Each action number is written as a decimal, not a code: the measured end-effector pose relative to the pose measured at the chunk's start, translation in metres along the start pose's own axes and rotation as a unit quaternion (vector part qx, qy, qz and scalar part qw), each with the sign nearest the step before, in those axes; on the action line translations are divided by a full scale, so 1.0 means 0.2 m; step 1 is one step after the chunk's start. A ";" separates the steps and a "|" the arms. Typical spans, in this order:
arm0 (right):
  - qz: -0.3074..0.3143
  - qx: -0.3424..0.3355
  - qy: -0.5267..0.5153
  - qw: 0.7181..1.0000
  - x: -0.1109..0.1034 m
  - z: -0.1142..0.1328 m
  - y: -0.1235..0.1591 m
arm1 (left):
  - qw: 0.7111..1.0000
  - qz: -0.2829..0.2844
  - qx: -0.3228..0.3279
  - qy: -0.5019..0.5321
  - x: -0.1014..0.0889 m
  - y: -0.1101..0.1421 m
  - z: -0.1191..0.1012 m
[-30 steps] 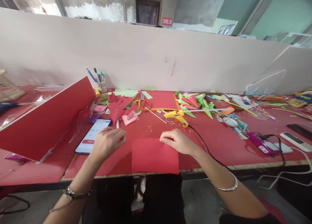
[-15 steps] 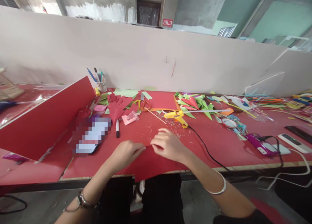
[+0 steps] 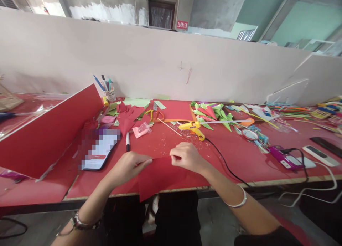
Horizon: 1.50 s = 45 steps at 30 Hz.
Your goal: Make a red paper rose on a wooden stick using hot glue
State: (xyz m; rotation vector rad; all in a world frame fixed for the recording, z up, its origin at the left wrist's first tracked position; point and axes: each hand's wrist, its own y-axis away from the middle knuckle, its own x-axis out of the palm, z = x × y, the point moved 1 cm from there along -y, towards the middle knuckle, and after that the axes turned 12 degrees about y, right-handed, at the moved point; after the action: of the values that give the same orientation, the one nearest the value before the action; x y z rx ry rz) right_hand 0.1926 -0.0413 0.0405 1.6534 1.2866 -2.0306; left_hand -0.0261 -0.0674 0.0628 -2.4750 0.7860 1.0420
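Behind the red surface (image 3: 240, 160), a pale partition (image 3: 144, 60). At the front edge, between both hands, a red sheet (image 3: 162, 178), lifted along its far side, with a near corner hanging past the surface. Left hand (image 3: 130, 165) with thumb and fingers pinching the far edge; right hand (image 3: 187, 158) curled, pinching the same edge farther right, just apart from the left. Judging by this, early handling of the sheet: no cut and no glue visible on it, and impossible to tell whether creased. Farther back, green and red pointed pieces (image 3: 227, 123) in a pile, apparently shaped already. Glue gun (image 3: 196, 128) lying beyond the right hand, out of both hands; marker (image 3: 128, 142) just beyond the left, near the phone (image 3: 100, 149) and red scraps (image 3: 128, 114).
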 end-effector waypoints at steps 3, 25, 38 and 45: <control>-0.013 0.030 0.022 0.999 -0.02 -0.09 0.05 | 1.000 0.003 -0.008 -0.019 -0.06 0.03 0.03; 0.108 0.036 -0.118 0.986 -0.11 0.11 -0.13 | 0.913 -0.180 0.170 -0.326 0.06 -0.10 -0.09; 0.038 0.232 -0.330 0.914 -0.11 -0.06 0.00 | 0.960 -0.273 -0.043 0.039 -0.10 0.06 0.16; 0.013 0.313 -0.329 0.891 0.08 -0.04 0.04 | 0.943 -0.121 -0.079 0.300 0.09 0.02 0.08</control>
State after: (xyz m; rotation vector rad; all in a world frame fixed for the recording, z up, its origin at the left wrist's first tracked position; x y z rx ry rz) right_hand 0.1972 -0.0341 0.0225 0.9423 0.3878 -2.8095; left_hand -0.0278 -0.0686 0.0386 -2.9734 0.5404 0.2605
